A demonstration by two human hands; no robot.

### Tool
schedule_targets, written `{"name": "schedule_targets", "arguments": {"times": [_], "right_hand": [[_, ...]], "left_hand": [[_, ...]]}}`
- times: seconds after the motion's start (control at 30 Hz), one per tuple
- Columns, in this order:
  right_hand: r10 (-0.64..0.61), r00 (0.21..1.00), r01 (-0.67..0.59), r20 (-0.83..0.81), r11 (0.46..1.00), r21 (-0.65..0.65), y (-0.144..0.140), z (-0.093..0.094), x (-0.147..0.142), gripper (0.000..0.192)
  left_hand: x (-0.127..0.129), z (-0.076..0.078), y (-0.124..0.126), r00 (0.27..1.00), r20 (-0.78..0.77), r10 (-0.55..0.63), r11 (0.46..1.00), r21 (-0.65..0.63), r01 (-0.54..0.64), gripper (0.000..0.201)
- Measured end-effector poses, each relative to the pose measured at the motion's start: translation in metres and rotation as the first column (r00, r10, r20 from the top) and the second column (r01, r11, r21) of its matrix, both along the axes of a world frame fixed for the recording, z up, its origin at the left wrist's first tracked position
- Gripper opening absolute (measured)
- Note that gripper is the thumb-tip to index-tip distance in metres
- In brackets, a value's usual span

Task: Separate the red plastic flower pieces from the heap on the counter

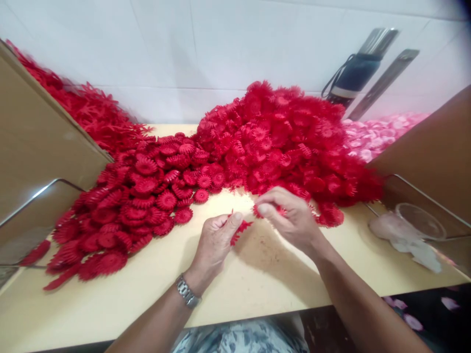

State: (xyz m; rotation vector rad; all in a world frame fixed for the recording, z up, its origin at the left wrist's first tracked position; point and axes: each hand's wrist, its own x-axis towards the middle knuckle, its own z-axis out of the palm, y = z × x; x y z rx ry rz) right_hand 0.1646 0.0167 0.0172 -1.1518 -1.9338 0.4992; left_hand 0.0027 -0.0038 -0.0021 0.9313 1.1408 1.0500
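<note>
Left hand pinches a red flower piece, right hand grips another piece, close together for easy fitting.

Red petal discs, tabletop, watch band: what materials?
Red discs: likely molded plastic, matte-to-satin, with stiff uniform ribbed fringes; fabric not excluded. Tabletop: pale wood or laminate, smooth, lightly scuffed. Watch band on the left wrist: metal links, with a silvery glint.
</note>
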Motion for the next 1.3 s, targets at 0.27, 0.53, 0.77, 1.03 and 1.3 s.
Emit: {"name": "schedule_targets", "arguments": {"times": [0.27,0.53,0.77,1.03,1.3], "right_hand": [[0.197,0.962,-0.252,-0.191,0.908,-0.335,-0.005,-0.004,-0.019,0.015],[0.024,0.911,-0.215,-0.412,0.88,-0.424,0.002,-0.014,-0.005,0.019],[0.14,0.865,-0.361,-0.481,0.839,-0.406,0.0,-0.008,-0.01,0.017],[0.156,0.822,-0.457,-0.547,0.755,-0.471,-0.002,-0.013,-0.013,0.031],[0.192,0.81,-0.493,-0.554,0.734,-0.467,-0.004,-0.014,-0.016,0.039]], "left_hand": [[0.0,0.003,-0.001,1.0,0.022,-0.015,1.0,0.011,0.014,0.047],[-0.005,0.005,0.002,0.994,0.077,-0.073,0.997,0.023,0.072,0.027],[-0.004,0.006,0.004,0.983,0.17,-0.062,0.998,-0.01,0.065,0.016],[-0.003,0.005,0.005,0.985,0.155,-0.076,0.996,-0.032,0.082,0.019],[-0.003,0.001,0.004,0.998,0.037,0.046,0.997,0.058,-0.049,0.016]]}}
